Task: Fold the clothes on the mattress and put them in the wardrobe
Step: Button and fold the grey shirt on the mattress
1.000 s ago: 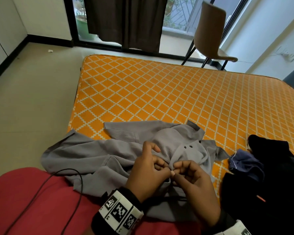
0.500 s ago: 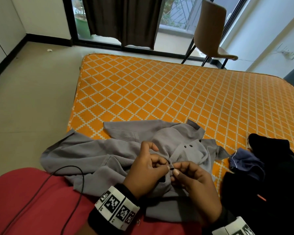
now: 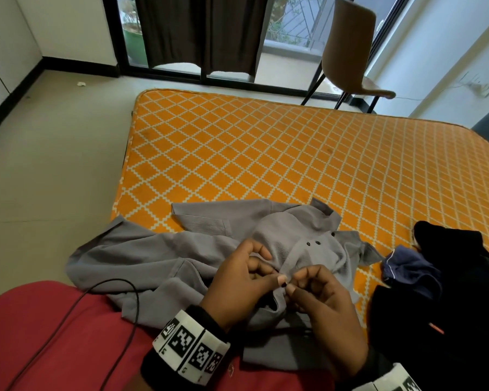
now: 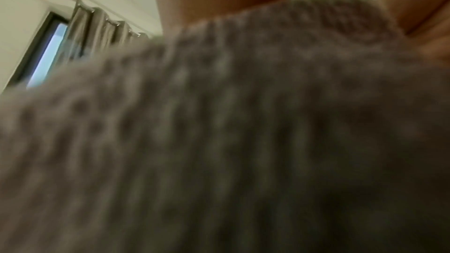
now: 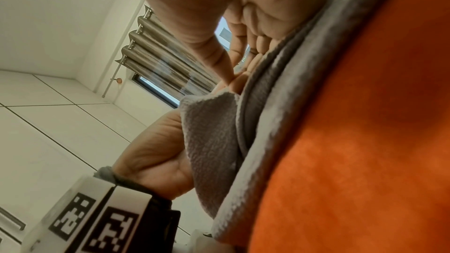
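A grey button-up shirt (image 3: pixel 158 255) lies crumpled at the near edge of the orange patterned mattress (image 3: pixel 266 153), partly over my red-clad lap. My left hand (image 3: pixel 246 280) pinches the shirt's front placket at a small black button (image 3: pixel 283 284). My right hand (image 3: pixel 316 294) pinches the opposite edge of the placket, thumb to thumb with the left. Grey fabric (image 4: pixel 219 141) fills the left wrist view, blurred. In the right wrist view both hands meet over a fold of the grey shirt (image 5: pixel 212 141).
A pile of black clothes (image 3: pixel 449 292) and a navy garment (image 3: pixel 410 266) lie on the mattress at the right. A brown chair (image 3: pixel 350 52) stands beyond the far edge, before a glass door with dark curtains (image 3: pixel 198 29). A black cable (image 3: pixel 110 289) crosses my lap.
Both hands have stayed at the placket; the fingertips have shifted slightly and the black button now shows between the thumbs. The shirt lies as before.
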Action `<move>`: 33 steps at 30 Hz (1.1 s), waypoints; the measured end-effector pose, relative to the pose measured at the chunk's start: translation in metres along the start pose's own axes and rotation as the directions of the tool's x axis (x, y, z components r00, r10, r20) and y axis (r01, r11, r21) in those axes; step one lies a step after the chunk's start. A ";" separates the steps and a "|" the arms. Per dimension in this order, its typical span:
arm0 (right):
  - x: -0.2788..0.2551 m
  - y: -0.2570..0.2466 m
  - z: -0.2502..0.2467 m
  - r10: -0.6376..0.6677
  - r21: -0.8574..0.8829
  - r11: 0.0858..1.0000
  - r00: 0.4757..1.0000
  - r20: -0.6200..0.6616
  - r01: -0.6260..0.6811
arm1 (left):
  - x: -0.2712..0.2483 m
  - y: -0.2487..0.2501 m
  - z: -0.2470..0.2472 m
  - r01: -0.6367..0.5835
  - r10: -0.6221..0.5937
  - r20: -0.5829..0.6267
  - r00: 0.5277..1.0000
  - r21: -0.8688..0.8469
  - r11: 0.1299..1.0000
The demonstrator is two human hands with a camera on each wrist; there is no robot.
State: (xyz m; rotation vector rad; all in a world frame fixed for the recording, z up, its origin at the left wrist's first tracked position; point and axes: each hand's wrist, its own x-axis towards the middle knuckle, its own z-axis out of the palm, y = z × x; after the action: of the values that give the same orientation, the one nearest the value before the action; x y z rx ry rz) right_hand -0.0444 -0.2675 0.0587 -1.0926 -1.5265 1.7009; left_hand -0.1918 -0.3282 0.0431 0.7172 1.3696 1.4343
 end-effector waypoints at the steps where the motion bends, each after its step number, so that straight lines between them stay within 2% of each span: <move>1: 0.000 0.000 0.000 -0.010 -0.006 1.000 1.000 0.002 0.010 | 0.000 0.001 0.000 0.019 -0.019 0.001 1.000 -0.033 0.999; 7: -0.001 0.000 0.002 -0.008 0.027 1.000 1.000 0.009 0.008 | 0.000 0.003 0.000 0.087 -0.084 0.030 0.996 -0.152 0.985; 15: -0.003 -0.002 0.001 0.008 0.121 0.993 1.000 0.004 -0.009 | 0.000 0.003 -0.001 0.097 -0.093 0.038 0.995 -0.131 0.987; 21: -0.001 0.001 0.001 -0.032 0.044 0.999 0.999 -0.006 0.032 | 0.001 0.005 -0.003 0.086 -0.077 0.063 0.995 -0.140 0.986; 27: 0.000 0.001 0.002 -0.090 -0.084 0.991 0.982 0.168 0.105 | 0.001 0.004 -0.003 0.063 -0.057 0.044 0.997 -0.139 0.988; 29: 0.000 0.001 0.002 -0.083 -0.094 0.991 0.987 0.136 0.096 | 0.002 0.003 -0.004 0.080 -0.073 0.058 0.996 -0.131 0.988; 33: 0.002 0.001 0.001 0.016 -0.002 1.000 1.000 0.021 -0.016 | 0.002 0.003 -0.003 0.058 -0.054 0.096 0.994 -0.038 0.998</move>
State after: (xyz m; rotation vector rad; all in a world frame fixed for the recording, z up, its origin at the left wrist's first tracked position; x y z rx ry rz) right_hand -0.0458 -0.2666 0.0574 -1.0934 -1.5362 1.7275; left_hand -0.1960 -0.3275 0.0446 0.7064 1.2740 1.3628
